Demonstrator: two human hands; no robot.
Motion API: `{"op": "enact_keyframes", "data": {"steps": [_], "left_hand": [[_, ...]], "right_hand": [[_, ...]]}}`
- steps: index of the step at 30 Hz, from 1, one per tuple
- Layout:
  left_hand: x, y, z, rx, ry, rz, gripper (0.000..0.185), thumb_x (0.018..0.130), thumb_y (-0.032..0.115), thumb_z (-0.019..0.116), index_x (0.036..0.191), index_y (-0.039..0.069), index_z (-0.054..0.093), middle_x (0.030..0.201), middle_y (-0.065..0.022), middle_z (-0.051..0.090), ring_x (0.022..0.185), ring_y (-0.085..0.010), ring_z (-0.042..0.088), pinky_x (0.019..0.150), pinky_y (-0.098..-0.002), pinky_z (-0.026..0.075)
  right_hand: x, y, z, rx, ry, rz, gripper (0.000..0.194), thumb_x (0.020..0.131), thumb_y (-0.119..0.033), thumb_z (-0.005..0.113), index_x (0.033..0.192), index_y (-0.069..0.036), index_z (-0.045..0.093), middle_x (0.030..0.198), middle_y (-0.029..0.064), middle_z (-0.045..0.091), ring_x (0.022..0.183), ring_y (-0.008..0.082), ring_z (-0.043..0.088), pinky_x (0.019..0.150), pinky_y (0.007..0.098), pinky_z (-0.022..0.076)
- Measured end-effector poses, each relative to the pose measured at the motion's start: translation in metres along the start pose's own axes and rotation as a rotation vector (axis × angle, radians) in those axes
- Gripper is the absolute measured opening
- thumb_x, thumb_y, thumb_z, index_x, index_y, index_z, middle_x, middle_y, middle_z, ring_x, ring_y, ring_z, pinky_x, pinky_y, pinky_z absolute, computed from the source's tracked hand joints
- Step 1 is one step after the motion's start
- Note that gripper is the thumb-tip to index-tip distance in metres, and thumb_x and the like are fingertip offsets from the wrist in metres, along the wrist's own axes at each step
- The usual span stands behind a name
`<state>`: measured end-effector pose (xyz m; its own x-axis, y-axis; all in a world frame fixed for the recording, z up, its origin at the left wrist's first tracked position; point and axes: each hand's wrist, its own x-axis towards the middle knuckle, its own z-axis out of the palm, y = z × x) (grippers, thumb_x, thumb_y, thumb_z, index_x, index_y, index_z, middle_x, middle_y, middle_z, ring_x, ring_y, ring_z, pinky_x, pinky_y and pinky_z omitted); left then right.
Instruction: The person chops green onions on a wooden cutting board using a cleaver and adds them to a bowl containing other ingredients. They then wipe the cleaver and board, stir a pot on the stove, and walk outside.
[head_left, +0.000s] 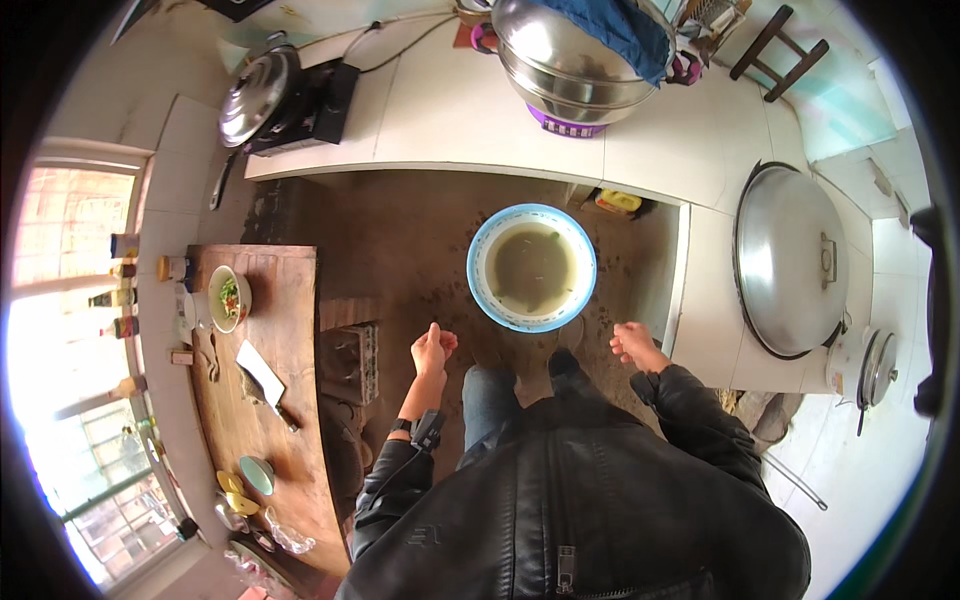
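A blue-rimmed enamel basin (587, 292) of murky water stands before me, low between the counters. My left hand (433, 349) hangs to the lower left of it, fingers loosely bent and nothing seen in them. To the basin's lower right is my right hand (636, 346), its fingers curled; no object shows in it. Neither hand touches the basin. On the wooden table at the left lie a cleaver (262, 375) and, further back, a bowl (216, 301) of chopped green and red vegetables.
The wooden table (289, 300) also bears a small green bowl (258, 475). Along the tiled counter (435, 97) are a lidded pan (259, 94) on a stove and a steel steamer (577, 64) under a blue cloth. A large wok lid (787, 262) covers the right counter. A wooden stool (780, 52) stands behind.
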<state>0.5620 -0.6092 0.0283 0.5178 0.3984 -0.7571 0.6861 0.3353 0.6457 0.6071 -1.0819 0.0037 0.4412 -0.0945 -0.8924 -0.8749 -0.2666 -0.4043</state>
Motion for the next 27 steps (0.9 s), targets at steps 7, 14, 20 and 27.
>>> {"op": "enact_keyframes", "data": {"steps": [7, 14, 20, 27], "left_hand": [[0.111, 0.004, 0.049, 0.256, -0.018, -0.083, 0.025, 0.108, 0.030, 0.063, 0.121, 0.009, 0.069, 0.101, -0.0056, 0.073, 0.078, -0.0172, 0.070, 0.071, -0.0313, 0.057], [0.264, -0.005, 0.090, 0.639, -0.053, 0.167, 0.026, 0.100, 0.011, 0.062, 0.122, 0.000, 0.071, 0.102, -0.0104, 0.073, 0.091, -0.0213, 0.069, 0.078, -0.0341, 0.055], [0.301, 0.008, 0.124, 0.777, -0.201, 0.142, 0.025, 0.094, 0.007, 0.058, 0.113, -0.005, 0.070, 0.104, -0.0184, 0.075, 0.097, -0.0283, 0.072, 0.087, -0.0395, 0.055], [0.294, -0.002, 0.134, 0.761, -0.158, 0.254, 0.017, 0.091, 0.006, 0.064, 0.103, -0.005, 0.070, 0.088, -0.0094, 0.070, 0.081, -0.0182, 0.064, 0.074, -0.0361, 0.051]], "right_hand": [[0.074, -0.019, 0.033, 0.105, 0.202, -0.004, 0.030, 0.102, -0.033, 0.064, 0.092, -0.005, 0.067, 0.082, 0.0047, 0.069, 0.067, 0.0148, 0.064, 0.050, 0.0325, 0.0497], [0.165, -0.008, 0.061, 0.008, 0.381, -0.052, 0.039, 0.100, -0.032, 0.066, 0.107, 0.006, 0.071, 0.103, 0.0195, 0.077, 0.103, 0.0330, 0.073, 0.092, 0.0443, 0.0547], [0.220, -0.019, 0.080, 0.085, 0.430, 0.012, 0.040, 0.101, -0.036, 0.069, 0.120, -0.001, 0.068, 0.097, 0.0046, 0.067, 0.082, 0.0169, 0.062, 0.067, 0.0372, 0.0525], [0.219, -0.041, 0.089, 0.168, 0.348, -0.042, 0.032, 0.098, -0.027, 0.071, 0.105, 0.004, 0.068, 0.091, 0.0098, 0.071, 0.083, 0.0176, 0.066, 0.072, 0.0386, 0.0505]]}}
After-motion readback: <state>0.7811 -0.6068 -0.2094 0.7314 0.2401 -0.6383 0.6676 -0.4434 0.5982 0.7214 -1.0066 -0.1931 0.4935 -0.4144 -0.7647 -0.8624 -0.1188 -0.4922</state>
